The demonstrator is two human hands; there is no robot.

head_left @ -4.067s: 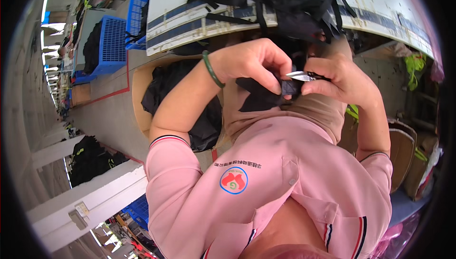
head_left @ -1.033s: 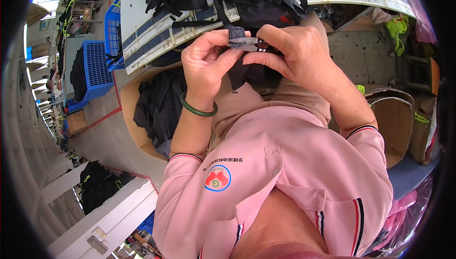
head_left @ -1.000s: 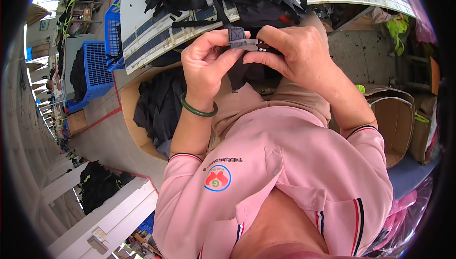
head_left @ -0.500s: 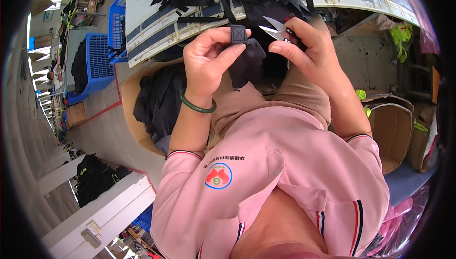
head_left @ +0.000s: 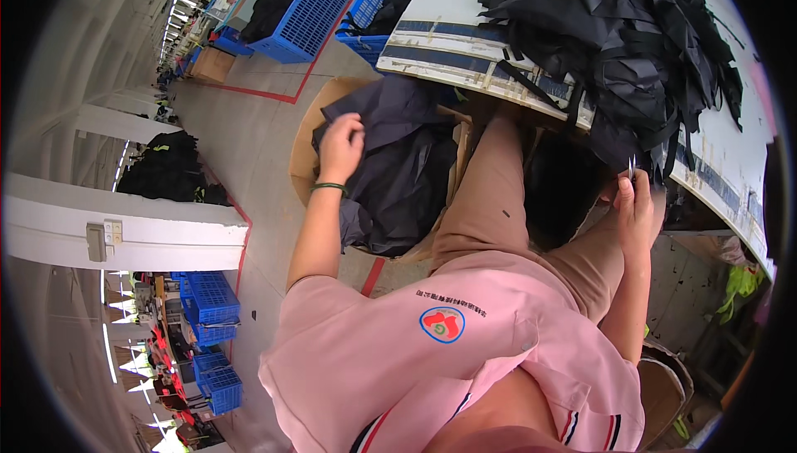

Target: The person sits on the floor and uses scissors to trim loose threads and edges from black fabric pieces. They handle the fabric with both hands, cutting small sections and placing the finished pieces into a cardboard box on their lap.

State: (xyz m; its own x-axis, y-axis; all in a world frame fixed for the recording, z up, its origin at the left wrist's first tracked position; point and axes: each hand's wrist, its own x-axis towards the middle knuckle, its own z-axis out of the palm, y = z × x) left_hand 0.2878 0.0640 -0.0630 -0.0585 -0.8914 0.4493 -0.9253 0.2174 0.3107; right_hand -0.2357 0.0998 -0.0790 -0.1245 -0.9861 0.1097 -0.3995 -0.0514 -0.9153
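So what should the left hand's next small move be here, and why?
Probably ease the left hand away from the cardboard box toward the black fabric pile on the table: it is over dark fabric pieces in the box and seems to hold nothing, while the right hand has thread snips in its grip near the pile's lower edge.

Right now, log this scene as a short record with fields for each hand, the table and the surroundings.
Left hand: above dark cloth in a cardboard box; whether it touches the cloth, unclear
Left wrist: green bangle
Right hand: holding small metal snips
Table: heaped with dark fabric pieces and straps
Beyond the box: blue crates
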